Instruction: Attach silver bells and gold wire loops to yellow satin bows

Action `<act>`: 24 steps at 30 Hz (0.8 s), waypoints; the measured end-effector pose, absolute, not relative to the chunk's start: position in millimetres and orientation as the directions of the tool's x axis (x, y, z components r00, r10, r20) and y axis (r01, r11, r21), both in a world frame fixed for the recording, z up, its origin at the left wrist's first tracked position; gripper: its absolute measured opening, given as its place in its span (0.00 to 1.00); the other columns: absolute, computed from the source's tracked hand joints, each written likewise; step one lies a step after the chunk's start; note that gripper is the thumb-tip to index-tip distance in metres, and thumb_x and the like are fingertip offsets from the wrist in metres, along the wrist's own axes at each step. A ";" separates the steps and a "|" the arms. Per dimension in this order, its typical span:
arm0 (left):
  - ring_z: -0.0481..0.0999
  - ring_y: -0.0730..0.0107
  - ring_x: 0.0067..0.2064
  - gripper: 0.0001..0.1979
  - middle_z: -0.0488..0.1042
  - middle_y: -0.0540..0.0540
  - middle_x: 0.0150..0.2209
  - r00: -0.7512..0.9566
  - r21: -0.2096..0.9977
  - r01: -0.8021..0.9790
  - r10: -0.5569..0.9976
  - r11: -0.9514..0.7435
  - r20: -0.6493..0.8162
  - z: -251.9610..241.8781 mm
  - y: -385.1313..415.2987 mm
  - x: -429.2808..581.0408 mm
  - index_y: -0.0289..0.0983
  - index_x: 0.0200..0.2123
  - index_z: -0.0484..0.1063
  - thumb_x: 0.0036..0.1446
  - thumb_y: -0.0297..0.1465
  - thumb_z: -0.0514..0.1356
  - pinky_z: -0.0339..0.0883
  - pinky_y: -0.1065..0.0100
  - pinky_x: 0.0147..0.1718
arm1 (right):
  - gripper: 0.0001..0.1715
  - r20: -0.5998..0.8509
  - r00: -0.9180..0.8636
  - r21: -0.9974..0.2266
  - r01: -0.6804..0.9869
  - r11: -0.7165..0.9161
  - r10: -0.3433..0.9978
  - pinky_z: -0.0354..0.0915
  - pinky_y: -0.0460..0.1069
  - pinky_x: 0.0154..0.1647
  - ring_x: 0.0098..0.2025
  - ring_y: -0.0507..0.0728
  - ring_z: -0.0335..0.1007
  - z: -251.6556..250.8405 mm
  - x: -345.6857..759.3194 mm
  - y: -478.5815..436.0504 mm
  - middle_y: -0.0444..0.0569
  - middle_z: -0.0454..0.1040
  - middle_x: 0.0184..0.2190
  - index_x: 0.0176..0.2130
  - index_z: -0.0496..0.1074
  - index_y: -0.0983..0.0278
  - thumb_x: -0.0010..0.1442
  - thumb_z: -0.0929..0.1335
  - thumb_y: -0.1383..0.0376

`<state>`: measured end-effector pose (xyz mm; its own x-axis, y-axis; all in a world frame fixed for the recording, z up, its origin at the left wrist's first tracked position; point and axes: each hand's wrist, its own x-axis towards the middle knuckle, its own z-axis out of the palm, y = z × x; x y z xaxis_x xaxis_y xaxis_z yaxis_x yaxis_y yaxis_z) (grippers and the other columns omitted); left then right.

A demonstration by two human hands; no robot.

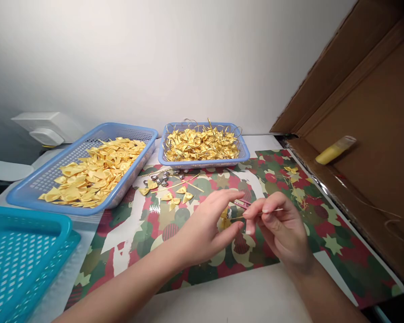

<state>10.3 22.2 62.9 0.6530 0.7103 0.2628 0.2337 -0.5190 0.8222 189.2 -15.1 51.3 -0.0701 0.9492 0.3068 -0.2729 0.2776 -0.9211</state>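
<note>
My right hand (283, 224) is closed in a pinch on a thin gold cord (237, 218), whose end sticks out past the fingertips. A slim pink metal tool (243, 204) shows at the same fingers; its kind and far end are hidden. My left hand (210, 224) is just to the left, thumb and forefinger apart. Between them a yellow ribbon bow (225, 220) shows partly, at the cord's left end; whether it is touched I cannot tell. Beyond my left hand lie several loose yellow bows (185, 195), small silver bells (162, 179) and gold cord pieces (193, 185).
A blue basket (116, 197) of yellow bows stands at left, another blue basket (205, 164) of bows with gold cords at the back. A teal basket (27, 217) is at front left. Cardboard (363, 112) walls the right, with a yellow-filled tube (335, 150). A patterned sheet (333, 264) covers the table.
</note>
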 end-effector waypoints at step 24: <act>0.69 0.71 0.29 0.06 0.71 0.48 0.34 0.420 0.627 0.578 0.849 -0.523 0.321 50.4 16.1 2.9 0.39 0.36 0.66 0.55 0.27 0.60 0.62 0.70 0.25 | 0.04 0.276 0.103 -0.926 -0.238 0.293 0.956 0.71 0.45 0.26 0.29 0.49 0.74 46.1 188.3 -5.7 0.46 0.77 0.39 0.35 0.70 0.60 0.63 0.69 0.63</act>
<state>2.9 16.1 50.4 0.4198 0.8488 0.3214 0.5775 -0.5230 0.6268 188.3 -5.7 46.1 0.1035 0.9557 0.2757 -0.2384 0.2929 -0.9259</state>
